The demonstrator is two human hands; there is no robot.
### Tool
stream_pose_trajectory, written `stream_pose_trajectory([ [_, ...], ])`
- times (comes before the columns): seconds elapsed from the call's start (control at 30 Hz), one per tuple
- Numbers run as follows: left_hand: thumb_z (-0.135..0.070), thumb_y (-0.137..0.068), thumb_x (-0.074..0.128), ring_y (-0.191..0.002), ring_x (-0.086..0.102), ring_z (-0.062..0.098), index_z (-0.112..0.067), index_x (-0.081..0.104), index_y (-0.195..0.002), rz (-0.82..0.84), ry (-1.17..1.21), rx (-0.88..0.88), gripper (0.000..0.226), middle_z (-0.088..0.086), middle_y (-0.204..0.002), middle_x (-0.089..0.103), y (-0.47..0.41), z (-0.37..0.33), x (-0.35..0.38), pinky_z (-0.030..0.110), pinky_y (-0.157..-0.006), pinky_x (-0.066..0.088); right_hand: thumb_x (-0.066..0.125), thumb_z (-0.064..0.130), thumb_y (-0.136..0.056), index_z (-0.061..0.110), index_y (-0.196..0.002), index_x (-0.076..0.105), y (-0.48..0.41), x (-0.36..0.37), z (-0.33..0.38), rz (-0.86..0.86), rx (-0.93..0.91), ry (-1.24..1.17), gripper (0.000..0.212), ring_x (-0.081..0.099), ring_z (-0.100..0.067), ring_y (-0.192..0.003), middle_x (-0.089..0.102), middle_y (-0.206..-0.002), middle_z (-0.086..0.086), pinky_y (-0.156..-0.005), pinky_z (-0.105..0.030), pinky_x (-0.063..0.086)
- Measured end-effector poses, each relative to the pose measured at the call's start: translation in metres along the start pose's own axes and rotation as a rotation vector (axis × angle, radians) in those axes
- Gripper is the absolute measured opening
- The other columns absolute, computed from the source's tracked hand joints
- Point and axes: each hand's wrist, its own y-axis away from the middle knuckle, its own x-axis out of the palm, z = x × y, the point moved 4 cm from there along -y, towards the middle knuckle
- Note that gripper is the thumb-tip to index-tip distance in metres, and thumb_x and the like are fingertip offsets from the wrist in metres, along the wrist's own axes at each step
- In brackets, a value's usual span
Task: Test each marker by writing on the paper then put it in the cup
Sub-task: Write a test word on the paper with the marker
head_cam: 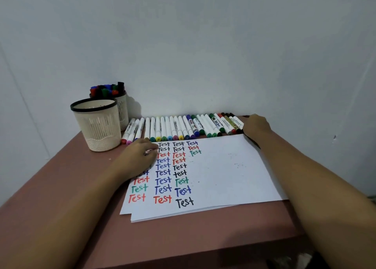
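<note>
Left hand rests on the top-left of the paper, likely to steady the sheet. Its fingers are bent, and whether they pinch anything is unclear. Right hand covers the right end of the marker row lined along the wall, probably picking the next one; its grip is hidden, cannot tell. Front cup stands left of the row, handy for drop-off, with the rear cup already full of markers. Table is brown.
</note>
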Motion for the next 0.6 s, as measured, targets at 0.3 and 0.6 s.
stream_pose_trajectory([
  [0.3, -0.023, -0.097, 0.045, -0.125, 0.042, 0.016, -0.014, 0.057, -0.128, -0.001, 0.007, -0.003, 0.034, 0.006, -0.137, 0.048, 0.001, -0.002, -0.001, 0.023, -0.098, 0.03, 0.051, 0.003, -0.092, 0.0, -0.107, 0.057, -0.003, 0.0, 0.0, -0.021, 0.034, -0.055, 0.017, 0.059, -0.033, -0.102, 0.062, -0.113, -0.018, -0.069, -0.031, 0.039],
  [0.6, -0.024, -0.098, 0.042, -0.122, 0.044, 0.018, -0.014, 0.056, -0.128, -0.006, 0.025, -0.027, 0.034, 0.006, -0.134, 0.051, 0.003, -0.005, -0.005, 0.024, -0.094, 0.032, 0.046, 0.005, -0.095, -0.007, -0.092, 0.064, 0.011, -0.015, 0.02, -0.229, -0.067, -0.337, 0.021, 0.047, -0.024, -0.075, 0.059, -0.09, -0.018, -0.06, -0.028, 0.033],
])
